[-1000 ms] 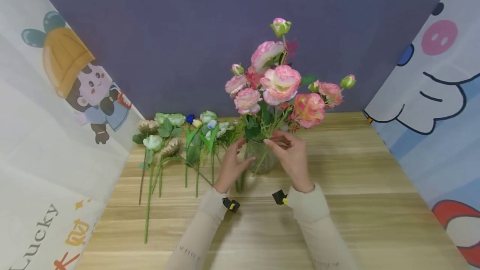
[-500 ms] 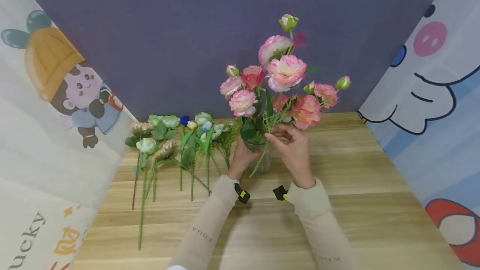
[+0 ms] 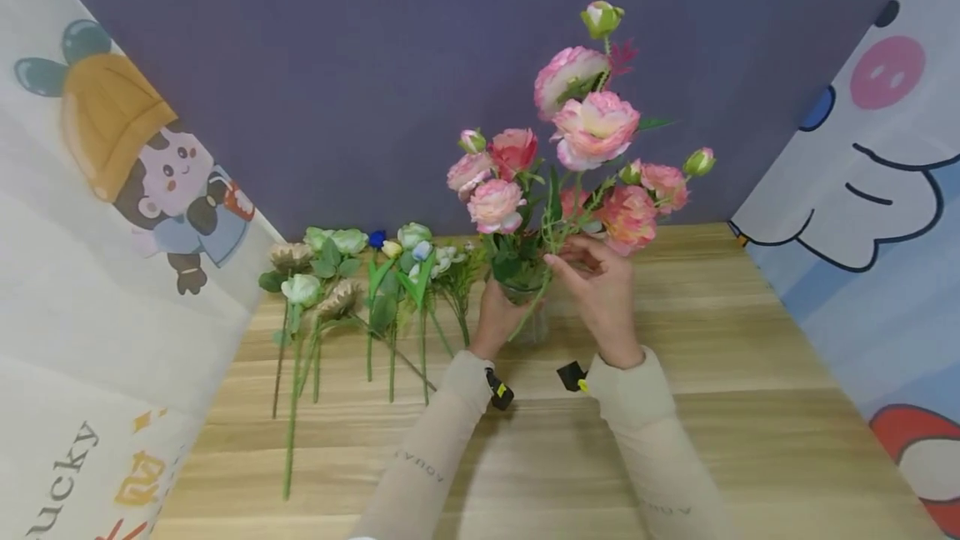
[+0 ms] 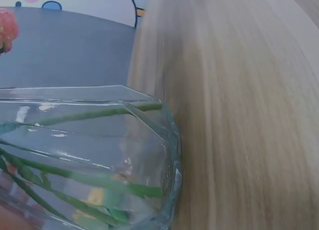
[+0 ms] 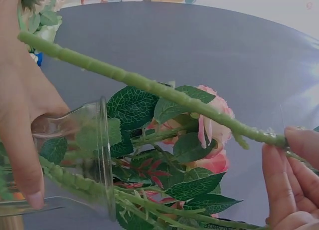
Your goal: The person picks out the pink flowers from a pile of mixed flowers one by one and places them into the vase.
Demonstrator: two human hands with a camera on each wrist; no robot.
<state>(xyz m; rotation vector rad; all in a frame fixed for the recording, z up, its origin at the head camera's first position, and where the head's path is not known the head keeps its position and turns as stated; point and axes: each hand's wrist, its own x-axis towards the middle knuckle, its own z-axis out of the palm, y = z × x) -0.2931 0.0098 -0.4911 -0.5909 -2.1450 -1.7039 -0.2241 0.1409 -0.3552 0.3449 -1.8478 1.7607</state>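
Observation:
My left hand (image 3: 497, 319) grips a clear glass vase (image 5: 107, 160) around its narrow upper part, thumb on the near side in the right wrist view. Between thumb and fingertips, my right hand (image 3: 609, 298) pinches a green flower stem (image 5: 144, 84). Its cut lower end points down outside the vase, crossing in front of the glass in the head view. Tall pink-and-white flowers (image 3: 596, 130) rise above that hand. Other pink flowers (image 3: 495, 205) and coral ones (image 3: 628, 217) stand in the vase, their stems (image 4: 99, 180) showing through its wall.
Left of the vase, several loose flowers lie on the wooden table (image 3: 720, 407): pale green blooms (image 3: 302, 290), a brownish one (image 3: 340, 298), a blue one (image 3: 377, 238) and white sprigs (image 3: 447, 259). A dark purple-grey panel (image 3: 337, 90) closes off the back.
My left hand has gone from beside the vase to gripping it. The right hand has risen slightly with the stem, and the tall pink flowers have shifted up and right.

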